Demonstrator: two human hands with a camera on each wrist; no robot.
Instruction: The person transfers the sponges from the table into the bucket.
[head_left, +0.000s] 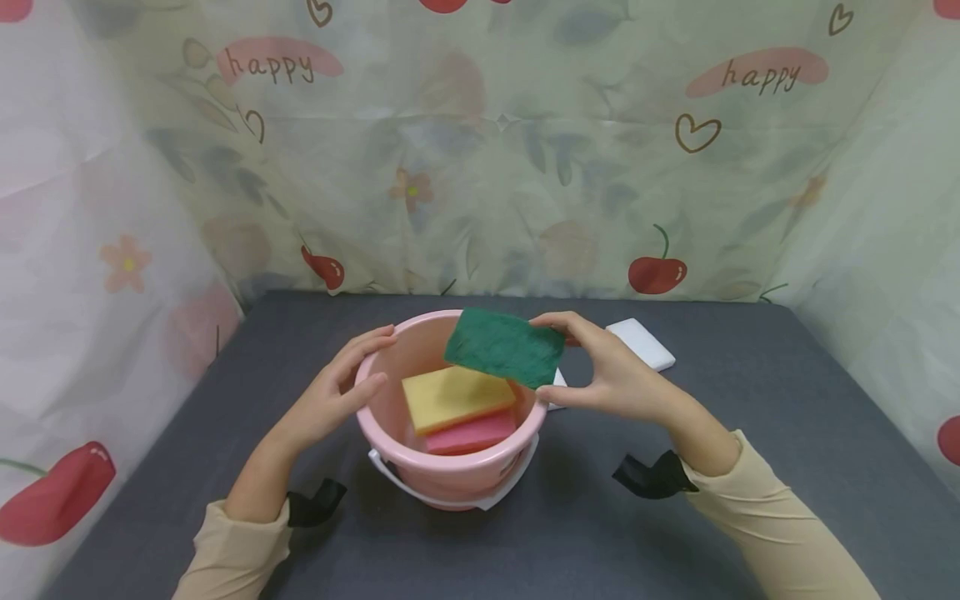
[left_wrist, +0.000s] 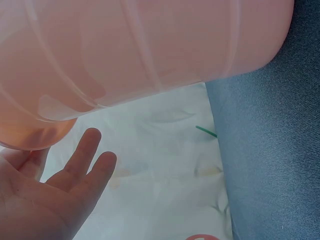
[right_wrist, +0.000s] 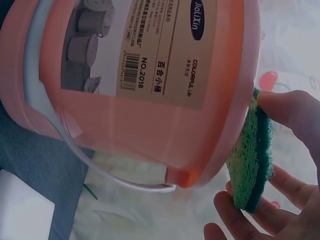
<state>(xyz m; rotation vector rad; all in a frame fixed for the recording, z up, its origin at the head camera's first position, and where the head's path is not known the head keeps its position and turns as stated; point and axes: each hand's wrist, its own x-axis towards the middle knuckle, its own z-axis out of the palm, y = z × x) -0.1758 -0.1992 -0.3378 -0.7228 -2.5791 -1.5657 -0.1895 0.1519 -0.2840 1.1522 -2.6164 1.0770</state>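
A pink bucket (head_left: 450,462) with a white handle (head_left: 480,504) stands on the dark table. Inside it lie a yellow sponge (head_left: 453,400) and a pink sponge (head_left: 476,433). My right hand (head_left: 611,375) pinches a green scouring sponge (right_wrist: 245,160) between thumb and fingers, over the right side of the bucket's rim. Its dark green scouring face (head_left: 506,346) shows in the head view. On the left, my left hand (head_left: 330,396) rests its thumb and fingertips at the rim; its fingers look extended in the left wrist view, some partly hidden behind the rim.
A white block (head_left: 641,344) lies on the table right of the bucket, behind my right hand. Part of another white item (head_left: 557,390) shows between the bucket and that hand. Patterned cloth (head_left: 510,167) encloses the back and sides. The bucket carries a printed label (right_wrist: 160,55).
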